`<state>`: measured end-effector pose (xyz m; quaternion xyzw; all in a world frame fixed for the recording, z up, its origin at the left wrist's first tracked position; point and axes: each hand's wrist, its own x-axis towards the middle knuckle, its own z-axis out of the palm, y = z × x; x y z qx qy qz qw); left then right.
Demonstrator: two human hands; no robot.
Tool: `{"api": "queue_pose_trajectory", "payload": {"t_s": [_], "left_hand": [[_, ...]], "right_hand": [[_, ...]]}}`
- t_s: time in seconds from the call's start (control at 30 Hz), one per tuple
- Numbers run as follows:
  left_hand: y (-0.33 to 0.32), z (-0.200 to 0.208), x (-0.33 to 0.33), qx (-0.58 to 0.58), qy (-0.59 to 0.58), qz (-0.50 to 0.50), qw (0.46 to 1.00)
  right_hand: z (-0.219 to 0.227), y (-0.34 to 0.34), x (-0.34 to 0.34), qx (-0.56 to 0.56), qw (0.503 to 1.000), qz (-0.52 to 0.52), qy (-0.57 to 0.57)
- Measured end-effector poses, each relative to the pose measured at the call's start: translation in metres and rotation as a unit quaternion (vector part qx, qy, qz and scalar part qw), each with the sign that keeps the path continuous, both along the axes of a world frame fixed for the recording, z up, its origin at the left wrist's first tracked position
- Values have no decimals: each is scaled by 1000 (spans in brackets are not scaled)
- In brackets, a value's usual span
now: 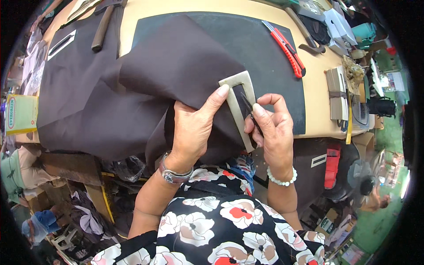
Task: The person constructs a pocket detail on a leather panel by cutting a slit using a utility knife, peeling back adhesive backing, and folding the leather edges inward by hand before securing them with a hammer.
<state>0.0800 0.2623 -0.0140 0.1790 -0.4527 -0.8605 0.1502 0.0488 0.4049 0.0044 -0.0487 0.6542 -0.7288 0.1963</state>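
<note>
Got the pale frame (236,114) pinched onto dark cloth (176,57) in left hand (194,126), over the bench's (321,124) front edge; gripping small dark snips (247,103) in right hand (274,126), tips at the slot (237,93). Looks partway tbh: already positioned, slot maybe left to finish, can't tell any cut.

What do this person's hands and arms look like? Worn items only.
Both the left hand and right hand are ungloved. Left wrist: watch with a brownish strap. Right wrist: pale beaded bracelet. Forearms uncovered; black top with white, tan and red flowers.
</note>
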Motion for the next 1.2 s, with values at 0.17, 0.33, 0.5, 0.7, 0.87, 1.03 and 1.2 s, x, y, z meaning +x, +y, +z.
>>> {"api": "queue_pose_trajectory", "payload": {"t_s": [0.17,0.33,0.5,0.7,0.87,1.03,1.2], "left_hand": [[-2,2,3,-9,27,-12,1000],[-5,1,4,-61,47,-6,997],[-5,7,6,-44,55,6,997],[-9,4,7,-48,29,-22,998],[-11,5,6,-57,51,-9,997],[-9,5,5,-71,57,1,996],[-8,3,6,-32,1,-11,999]], "right_hand": [[2,-1,-1,-27,999,13,-22],[5,-3,-3,-34,998,17,-40],[6,-3,-4,-6,999,28,-45],[1,-5,-4,-34,996,28,-74],[3,-4,-6,-54,995,50,-75],[-2,-4,-5,-33,997,44,-62],[-1,-12,7,38,998,2,39]]}}
